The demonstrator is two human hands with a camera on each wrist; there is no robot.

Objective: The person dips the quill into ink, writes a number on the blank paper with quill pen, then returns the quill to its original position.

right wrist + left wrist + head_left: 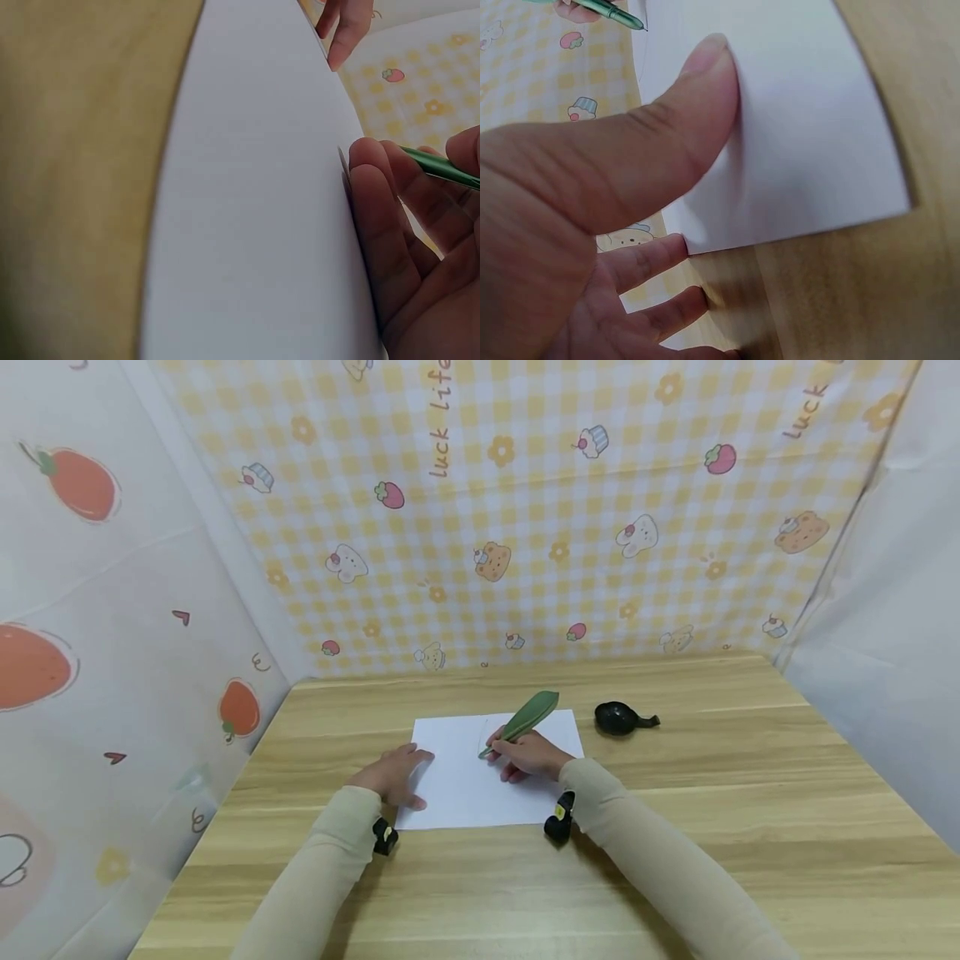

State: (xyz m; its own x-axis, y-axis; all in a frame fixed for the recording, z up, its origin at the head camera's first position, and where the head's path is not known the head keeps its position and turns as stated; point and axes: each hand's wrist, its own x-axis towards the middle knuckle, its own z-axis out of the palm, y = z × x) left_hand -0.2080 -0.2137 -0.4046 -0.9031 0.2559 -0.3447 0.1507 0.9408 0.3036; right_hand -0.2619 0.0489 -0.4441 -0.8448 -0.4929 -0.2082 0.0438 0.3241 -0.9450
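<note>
A sheet of white paper (pixel 457 797) lies on the table in front of me. My right hand (pixel 531 754) pinches a green leaf-shaped pen (pixel 529 716), its tip down at the paper and its broad leaf end slanting up to the right. A faint thin line shows on the paper beside the tip. In the right wrist view the green pen (pixel 441 166) is partly hidden by the fingers. My left hand (pixel 388 775) rests at the paper's left edge with fingers spread; in the left wrist view its thumb (pixel 682 124) lies over the sheet.
A small black pan-shaped object (pixel 617 719) with a short handle sits right of the paper. The wood-grain table (pixel 465 893) runs back to a yellow checked cloth (pixel 525 535). White cloths hang on both sides. A black wrist device sits on each wrist.
</note>
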